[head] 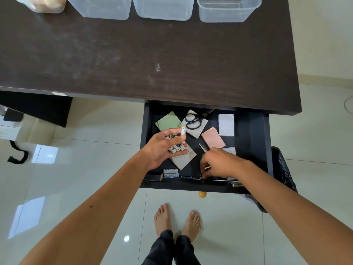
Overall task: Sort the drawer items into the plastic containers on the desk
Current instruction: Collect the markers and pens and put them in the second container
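Head view: over the open dark wooden drawer [248,150], the left hand [162,148] lies palm-up, cupping several small white cylindrical batteries [176,148], its thumb pinning one upright. The right hand [221,163], knuckles up, digs with curled fingers at the drawer's near edge, where a dark blue battery [186,177] lies lengthwise along the front wall, just left of those fingertips and nearer that hand; whether it grips anything cannot be told. Three clear plastic containers [227,14] wait across the desk, well apart.
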Demonstrator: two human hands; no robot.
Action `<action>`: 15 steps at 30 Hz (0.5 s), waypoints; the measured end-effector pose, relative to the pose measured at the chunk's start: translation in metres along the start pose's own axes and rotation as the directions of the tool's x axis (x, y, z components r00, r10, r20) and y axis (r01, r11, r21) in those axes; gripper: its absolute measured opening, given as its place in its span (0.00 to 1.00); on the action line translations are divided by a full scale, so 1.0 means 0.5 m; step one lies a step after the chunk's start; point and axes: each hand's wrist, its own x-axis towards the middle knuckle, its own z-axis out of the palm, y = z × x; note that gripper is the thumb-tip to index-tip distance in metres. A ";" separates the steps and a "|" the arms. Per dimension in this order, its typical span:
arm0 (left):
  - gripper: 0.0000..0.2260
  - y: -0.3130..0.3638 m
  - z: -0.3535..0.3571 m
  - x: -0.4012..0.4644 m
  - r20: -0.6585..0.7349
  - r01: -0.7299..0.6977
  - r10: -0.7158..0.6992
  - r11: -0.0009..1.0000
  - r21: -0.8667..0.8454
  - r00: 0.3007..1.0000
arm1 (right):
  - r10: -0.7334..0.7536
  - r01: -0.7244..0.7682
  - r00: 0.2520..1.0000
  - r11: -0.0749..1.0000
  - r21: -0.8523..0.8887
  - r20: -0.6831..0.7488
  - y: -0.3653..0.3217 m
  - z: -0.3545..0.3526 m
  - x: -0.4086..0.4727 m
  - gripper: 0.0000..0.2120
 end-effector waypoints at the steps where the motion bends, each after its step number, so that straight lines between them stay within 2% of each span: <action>1: 0.16 0.000 0.000 0.000 -0.002 0.001 -0.001 1.000 0.000 1.000 | -0.008 0.008 1.000 1.000 0.013 0.006 0.000 -0.001 -0.002 0.07; 9: 0.17 -0.002 0.002 -0.001 -0.017 0.004 -0.004 1.000 0.008 1.000 | 0.003 -0.012 0.998 0.989 0.149 0.061 0.004 -0.007 -0.013 0.08; 15: 0.17 -0.002 0.003 0.000 -0.016 0.007 -0.006 1.000 0.011 1.000 | 0.017 -0.027 0.982 0.998 0.051 0.188 -0.004 -0.016 -0.009 0.11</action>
